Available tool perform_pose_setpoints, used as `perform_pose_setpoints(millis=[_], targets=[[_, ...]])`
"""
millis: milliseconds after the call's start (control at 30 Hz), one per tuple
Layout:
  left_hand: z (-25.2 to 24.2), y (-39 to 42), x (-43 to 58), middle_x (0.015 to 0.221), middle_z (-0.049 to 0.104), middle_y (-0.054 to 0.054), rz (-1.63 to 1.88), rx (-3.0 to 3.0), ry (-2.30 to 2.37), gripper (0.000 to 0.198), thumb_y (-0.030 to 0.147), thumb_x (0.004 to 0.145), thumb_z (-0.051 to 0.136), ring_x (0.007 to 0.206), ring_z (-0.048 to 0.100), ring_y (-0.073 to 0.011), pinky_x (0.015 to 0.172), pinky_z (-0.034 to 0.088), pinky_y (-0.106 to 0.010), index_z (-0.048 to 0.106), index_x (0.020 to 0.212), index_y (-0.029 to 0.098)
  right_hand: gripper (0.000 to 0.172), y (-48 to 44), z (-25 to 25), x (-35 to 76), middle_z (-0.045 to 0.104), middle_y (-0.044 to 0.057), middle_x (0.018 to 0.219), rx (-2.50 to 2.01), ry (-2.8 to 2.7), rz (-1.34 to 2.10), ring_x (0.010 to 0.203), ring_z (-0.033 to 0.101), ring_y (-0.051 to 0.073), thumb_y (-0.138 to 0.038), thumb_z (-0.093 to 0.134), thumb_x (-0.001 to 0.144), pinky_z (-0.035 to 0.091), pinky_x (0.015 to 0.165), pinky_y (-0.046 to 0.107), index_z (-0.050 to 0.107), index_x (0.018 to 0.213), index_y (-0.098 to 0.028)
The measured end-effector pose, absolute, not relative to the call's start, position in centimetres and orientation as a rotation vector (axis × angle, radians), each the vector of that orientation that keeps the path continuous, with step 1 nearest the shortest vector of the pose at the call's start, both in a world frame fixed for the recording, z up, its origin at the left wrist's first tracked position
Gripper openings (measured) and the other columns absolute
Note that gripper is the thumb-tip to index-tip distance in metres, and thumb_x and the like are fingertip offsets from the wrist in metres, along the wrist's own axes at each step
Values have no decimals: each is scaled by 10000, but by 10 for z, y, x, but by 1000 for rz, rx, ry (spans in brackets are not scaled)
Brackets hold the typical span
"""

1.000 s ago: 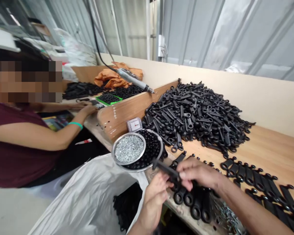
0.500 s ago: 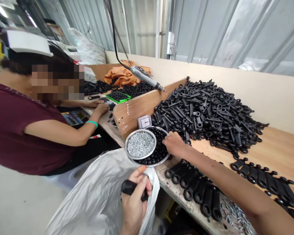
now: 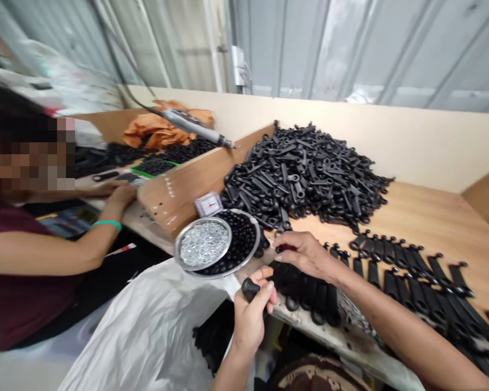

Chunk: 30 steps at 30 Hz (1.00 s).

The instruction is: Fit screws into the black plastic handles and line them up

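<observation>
My left hand [image 3: 248, 315] is closed around a black plastic lever [image 3: 250, 290] with a rounded end, held just off the bench edge. Opposite it, my right hand [image 3: 305, 254] pinches a small round black knob [image 3: 279, 250] between thumb and fingers. The hands are close together but apart. To their left, a metal bowl [image 3: 257, 239] holds many black knobs. A smaller metal dish of silver pins [image 3: 204, 244] rests on it. Under my right forearm, several black levers [image 3: 332, 304] lie in a row at the bench edge.
Behind the hands rises a large heap of black levers [image 3: 305, 179]. More stand in rows [image 3: 399, 252] on the right. A wooden divider [image 3: 187, 179], a small clock [image 3: 208, 205] and a hanging electric screwdriver [image 3: 195, 126] are near. A co-worker [image 3: 65, 239] sits left; a white sack [image 3: 146, 326] hangs below.
My right hand has come out of the knob bowl towards my left hand, now pinching a knob. The left hand still holds its lever. The view has turned right.
</observation>
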<state>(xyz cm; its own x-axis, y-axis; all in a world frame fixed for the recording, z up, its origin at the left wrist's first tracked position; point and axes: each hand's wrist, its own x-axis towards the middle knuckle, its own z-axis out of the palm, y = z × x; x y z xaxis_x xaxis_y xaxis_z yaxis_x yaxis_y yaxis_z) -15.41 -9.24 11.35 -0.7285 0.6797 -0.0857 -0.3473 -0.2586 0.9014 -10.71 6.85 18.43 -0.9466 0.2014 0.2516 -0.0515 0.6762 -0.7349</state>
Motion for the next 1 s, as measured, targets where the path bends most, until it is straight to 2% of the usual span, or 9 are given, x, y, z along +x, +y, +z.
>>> perform_pose_setpoints(millis=[100,200,367,500,567,633,733,1000], targets=[[113,-67,-138,532,530,41,1943,579,1339,249,280,785,592,441,404,-56,430,285,-183,563,984,132,130,65,184,-56,634,10,816,-206,-2331,1314,738,568,134,-202,638,753,429,669,228,659,875,-163],[110,-41,-115,537,509,46,1855,744,1345,249,279,794,569,448,399,-64,424,295,-189,571,996,134,166,63,184,-13,649,15,786,-244,-2242,1381,727,588,131,-247,595,807,452,687,239,672,937,-177],[113,-8,-71,525,489,50,1684,873,1345,231,259,778,556,430,392,-68,415,316,-195,589,962,124,269,64,179,51,672,25,901,-369,-2159,1318,734,617,118,-212,490,871,483,703,234,617,1107,-212],[122,9,-39,536,515,41,1587,950,1382,238,267,781,545,432,422,-80,416,334,-198,593,967,128,243,69,172,91,678,14,866,-535,-2005,1369,760,628,130,-251,496,869,487,696,234,628,1072,-234],[126,17,-26,617,584,10,1552,1016,1418,207,242,773,538,515,510,-108,478,398,-215,611,937,139,210,72,165,105,669,12,797,-615,-1793,1552,659,619,124,-287,516,856,484,590,225,632,1016,-218],[130,24,-17,767,651,-22,1527,1104,1464,189,194,754,533,682,589,-147,628,461,-252,629,912,156,198,74,157,114,650,13,730,-646,-1568,1720,554,590,114,-317,547,832,452,479,210,632,957,-190],[132,33,-10,941,672,-36,1498,1241,1533,236,137,724,528,886,604,-176,823,445,-289,634,932,175,180,75,145,121,618,0,637,-652,-1328,1807,484,552,89,-302,627,772,417,430,181,655,878,-160],[127,40,-8,1040,661,-55,1432,1432,1678,358,76,714,488,955,609,-189,875,444,-323,596,1039,182,189,74,137,118,613,-3,575,-569,-986,1962,437,556,91,-278,668,725,414,394,173,667,867,-153]])
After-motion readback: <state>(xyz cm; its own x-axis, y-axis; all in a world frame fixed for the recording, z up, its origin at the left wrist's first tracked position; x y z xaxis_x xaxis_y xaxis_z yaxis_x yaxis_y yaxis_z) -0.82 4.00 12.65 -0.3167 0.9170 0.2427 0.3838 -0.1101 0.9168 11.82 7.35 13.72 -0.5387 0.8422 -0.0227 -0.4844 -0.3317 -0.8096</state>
